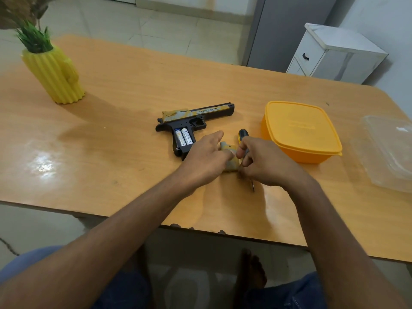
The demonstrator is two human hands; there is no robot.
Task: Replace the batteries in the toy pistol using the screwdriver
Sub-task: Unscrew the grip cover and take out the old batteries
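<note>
At frame centre, the left hand pinches a small tan plastic grip cover while the right hand is closed around the black-and-yellow-handled screwdriver, beside the black-and-tan toy pistol with two white batteries exposed.

Both hands cover most of the small yellow cover and the screwdriver shaft beside the toy pistol; battery print unreadable.

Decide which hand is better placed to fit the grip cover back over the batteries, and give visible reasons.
Probably the left hand: it rests on the grip cover and lies nearer the toy pistol and its open battery bay. The right hand is occupied with the screwdriver.
</note>
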